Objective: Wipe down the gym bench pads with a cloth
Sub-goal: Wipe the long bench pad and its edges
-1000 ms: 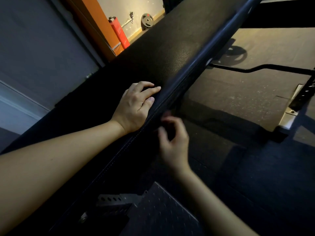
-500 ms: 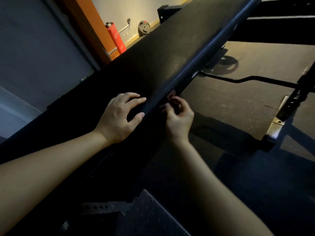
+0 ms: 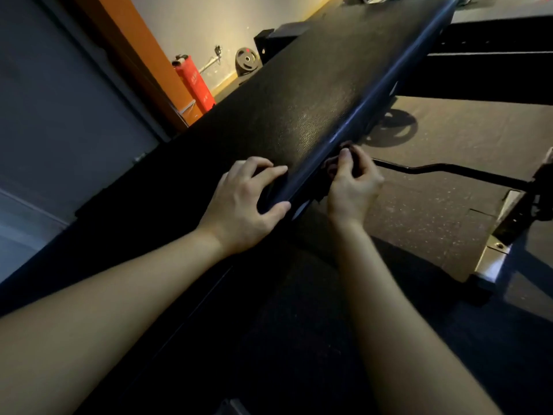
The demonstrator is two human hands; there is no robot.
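A long black textured bench pad (image 3: pixel 314 94) runs diagonally under and beyond both hands. Dark speckled rubber flooring (image 3: pixel 443 181) spreads to the right of the right hand. The left hand (image 3: pixel 242 205) rests on the pad's top, fingers bent and thumb hooked over its rounded rim. The right hand (image 3: pixel 350 187), just beside it, is clenched against the pad's side below the rim; I cannot tell whether it holds a cloth. A thin black metal bar (image 3: pixel 449 169) lies on the floor beyond the right hand. Far beyond the left hand stand a red cylinder (image 3: pixel 194 82) and a black weight plate (image 3: pixel 247 62).
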